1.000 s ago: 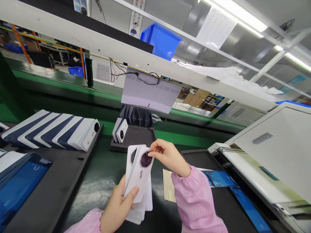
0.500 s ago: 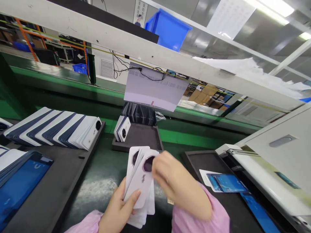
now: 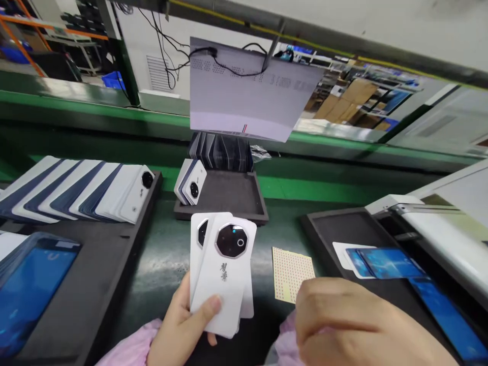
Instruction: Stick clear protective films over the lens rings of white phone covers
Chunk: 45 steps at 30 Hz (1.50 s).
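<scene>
My left hand (image 3: 186,317) is closed around a small fanned stack of white phone back panels (image 3: 219,302), thumb on the top one. The top panel has a dark octagonal camera area and small black writing; another panel's dark camera area shows behind it. My right hand (image 3: 351,320) is close to the camera at the lower right, apart from the stack. Its fingers are curled in, and whatever they hold is hidden. A yellowish sheet with rows of small red marks (image 3: 293,272) lies on the bench just beyond the right hand.
At left, a dark tray (image 3: 110,264) holds rows of white panels (image 3: 76,190) and blue-screened pieces (image 3: 34,290). A smaller tray (image 3: 232,195) with upright panels stands ahead, below a monitor's back (image 3: 247,96). A right tray (image 3: 339,229) carries blue-screened pieces (image 3: 385,263), beside a white machine (image 3: 453,229).
My right hand has left the top panel's camera area and moved right, towards the camera. That area's purple tint is gone; it looks clear black. The view has tilted down; the left hand keeps its hold.
</scene>
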Each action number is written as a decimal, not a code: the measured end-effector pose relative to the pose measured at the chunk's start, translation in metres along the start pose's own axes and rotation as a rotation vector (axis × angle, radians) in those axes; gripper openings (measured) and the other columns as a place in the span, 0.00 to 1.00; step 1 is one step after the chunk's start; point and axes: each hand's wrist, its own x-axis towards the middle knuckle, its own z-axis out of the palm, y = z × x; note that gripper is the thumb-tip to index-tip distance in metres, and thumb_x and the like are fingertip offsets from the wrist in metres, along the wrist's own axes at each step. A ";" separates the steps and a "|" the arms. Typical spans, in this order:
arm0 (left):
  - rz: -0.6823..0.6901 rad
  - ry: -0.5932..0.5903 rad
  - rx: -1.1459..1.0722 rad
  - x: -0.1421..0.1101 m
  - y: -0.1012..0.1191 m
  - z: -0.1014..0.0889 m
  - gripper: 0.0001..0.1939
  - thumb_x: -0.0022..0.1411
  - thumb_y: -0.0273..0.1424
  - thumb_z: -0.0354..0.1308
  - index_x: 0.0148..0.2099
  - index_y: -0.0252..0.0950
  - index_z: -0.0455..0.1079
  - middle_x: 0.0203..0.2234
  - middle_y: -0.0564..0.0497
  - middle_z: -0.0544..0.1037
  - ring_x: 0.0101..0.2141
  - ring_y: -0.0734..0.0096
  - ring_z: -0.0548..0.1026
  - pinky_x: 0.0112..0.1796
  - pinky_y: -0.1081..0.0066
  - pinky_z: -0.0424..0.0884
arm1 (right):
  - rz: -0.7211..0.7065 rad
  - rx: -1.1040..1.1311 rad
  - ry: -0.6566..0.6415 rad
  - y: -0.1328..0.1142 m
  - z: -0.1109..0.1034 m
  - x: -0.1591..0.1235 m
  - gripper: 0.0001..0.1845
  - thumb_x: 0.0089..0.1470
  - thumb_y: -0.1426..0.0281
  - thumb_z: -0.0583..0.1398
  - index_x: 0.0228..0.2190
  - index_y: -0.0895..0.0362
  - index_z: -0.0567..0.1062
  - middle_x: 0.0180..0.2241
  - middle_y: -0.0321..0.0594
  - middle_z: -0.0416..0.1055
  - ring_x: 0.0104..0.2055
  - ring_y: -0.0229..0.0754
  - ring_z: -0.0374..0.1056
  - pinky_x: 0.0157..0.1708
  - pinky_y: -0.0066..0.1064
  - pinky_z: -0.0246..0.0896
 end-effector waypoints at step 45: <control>-0.052 0.173 -0.011 -0.012 0.013 0.019 0.19 0.46 0.37 0.66 0.40 0.37 0.66 0.20 0.55 0.77 0.13 0.80 0.68 0.13 0.80 0.67 | 0.089 0.020 0.074 0.008 -0.002 0.008 0.13 0.58 0.79 0.49 0.38 0.54 0.69 0.27 0.40 0.71 0.27 0.37 0.66 0.27 0.28 0.65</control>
